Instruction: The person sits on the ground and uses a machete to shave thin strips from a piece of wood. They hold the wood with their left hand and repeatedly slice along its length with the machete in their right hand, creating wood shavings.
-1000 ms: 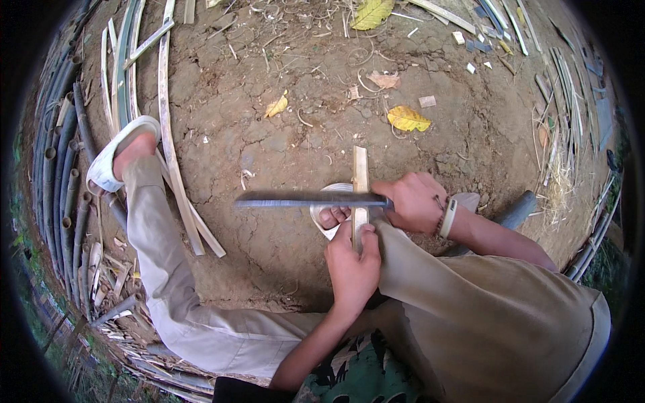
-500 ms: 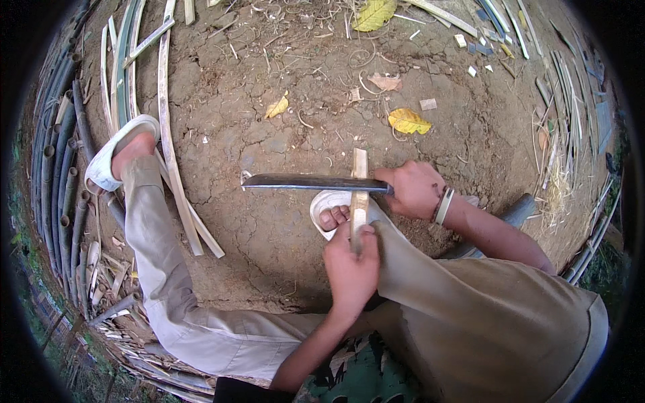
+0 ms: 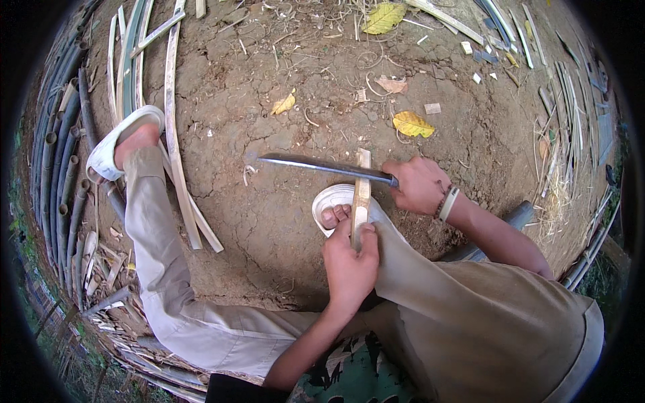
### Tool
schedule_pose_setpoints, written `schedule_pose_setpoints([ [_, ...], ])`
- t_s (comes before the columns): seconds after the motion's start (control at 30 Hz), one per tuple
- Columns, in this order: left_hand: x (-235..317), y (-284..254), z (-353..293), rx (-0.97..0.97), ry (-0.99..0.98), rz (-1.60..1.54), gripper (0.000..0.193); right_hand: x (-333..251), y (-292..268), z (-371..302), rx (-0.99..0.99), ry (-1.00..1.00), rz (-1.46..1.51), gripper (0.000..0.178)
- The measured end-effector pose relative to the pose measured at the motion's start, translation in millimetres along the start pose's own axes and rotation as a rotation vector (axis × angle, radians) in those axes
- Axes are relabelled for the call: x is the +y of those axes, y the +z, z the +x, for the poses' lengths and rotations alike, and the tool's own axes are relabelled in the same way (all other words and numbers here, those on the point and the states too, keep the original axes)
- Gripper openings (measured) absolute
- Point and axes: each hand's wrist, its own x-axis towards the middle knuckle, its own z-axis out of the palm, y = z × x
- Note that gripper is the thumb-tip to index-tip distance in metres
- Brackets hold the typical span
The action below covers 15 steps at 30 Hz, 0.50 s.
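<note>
My left hand is closed round the near end of a short, pale bamboo strip, which points away from me over my right foot. In my right hand is the handle of a long machete. Its dark blade lies across the strip near the far end, the tip reaching out to the left and tilted slightly away from me. Most of the handle is hidden in my fingers. Beneath the strip, a white sandal shows on my right foot.
Long split bamboo strips lie on the dirt at the left. Bamboo poles are stacked along the far left edge. A thick dark pole lies beneath my right forearm. Yellow leaves and thin strips are scattered farther off.
The machete's tip has swung away from me, so the blade now slants across the bamboo strip. My right hand has shifted slightly right; my left hand keeps its hold.
</note>
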Motion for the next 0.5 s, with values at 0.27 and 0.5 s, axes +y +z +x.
schedule_pose_setpoints([
  [0.27,-5,7,-1,0.064,0.137,0.052,0.021,1,-1,2,0.020,0.013,-0.016,0.018],
  [0.5,-1,-3,1,-0.023,-0.004,0.039,0.029,1,-5,4,-0.070,0.050,-0.037,0.021],
])
